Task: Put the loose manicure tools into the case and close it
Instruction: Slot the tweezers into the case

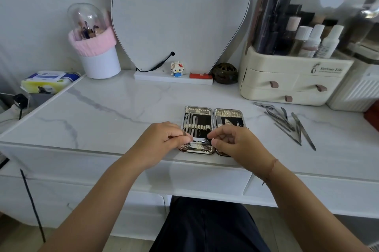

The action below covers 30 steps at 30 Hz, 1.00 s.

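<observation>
Two hands, left hand (164, 139) and right hand (235, 141), pinching nail clipper (200, 140) over open case (196, 109); loose tools (287, 122) waiting on tabletop (123, 108); risks slipping if misaligned.

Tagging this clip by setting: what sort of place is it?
Probably a home dressing table. A mirror stands against the wall, a cosmetics organizer holds bottles, and a brush holder sits on the marble-look top.
</observation>
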{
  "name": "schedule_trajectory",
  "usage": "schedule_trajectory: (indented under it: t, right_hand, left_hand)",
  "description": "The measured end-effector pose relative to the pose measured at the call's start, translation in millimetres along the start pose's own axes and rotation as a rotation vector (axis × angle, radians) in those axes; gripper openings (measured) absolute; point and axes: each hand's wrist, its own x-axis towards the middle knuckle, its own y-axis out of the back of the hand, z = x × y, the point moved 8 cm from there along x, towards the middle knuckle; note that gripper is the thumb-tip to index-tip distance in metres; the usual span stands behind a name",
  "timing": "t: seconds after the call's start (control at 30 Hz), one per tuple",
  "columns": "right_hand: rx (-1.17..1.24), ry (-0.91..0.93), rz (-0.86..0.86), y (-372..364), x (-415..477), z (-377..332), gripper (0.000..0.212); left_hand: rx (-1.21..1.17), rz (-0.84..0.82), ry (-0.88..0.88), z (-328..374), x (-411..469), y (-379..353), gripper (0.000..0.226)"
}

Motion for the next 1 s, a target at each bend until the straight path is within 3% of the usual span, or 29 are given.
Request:
schedule_trajectory:
  t: [0.1,0.43,0.7,0.77,0.87,0.93,1.0]
  right_hand:
    - [0.004,-0.008,-0.010,0.8,0.3,0.1,0.012]
    - [0.020,0.009,-0.041,0.1,-1.7,-1.5,0.012]
    - [0.100,-0.006,-0.028,8.1,-3.7,-1.3,0.011]
    - [0.128,-0.034,0.050,27.6,-3.4,1.7,0.010]
    - [-0.034,-0.036,0.348,88.6,1.9,16.7,0.008]
    - [-0.259,-0.085,0.499,129.2,6.9,31.0,0.008]
    - [-0.427,-0.150,0.546,157.7,15.1,47.3,0.006]
  left_hand:
    - [0.000,0.062,-0.034,7.6,4.0,-5.8,0.007]
    - [0.148,0.157,-0.204,10.9,5.4,-19.7,0.014]
    - [0.018,0.240,-0.045,-6.0,21.0,1.3,0.016]
    - [0.016,0.244,-0.019,-9.2,32.5,8.8,0.031]
    - [0.035,0.220,0.054,-18.5,53.4,11.4,0.051]
    - [0.053,0.154,0.100,-24.6,63.0,3.5,0.054]
    - [0.104,0.068,0.128,-30.3,67.7,-7.4,0.047]
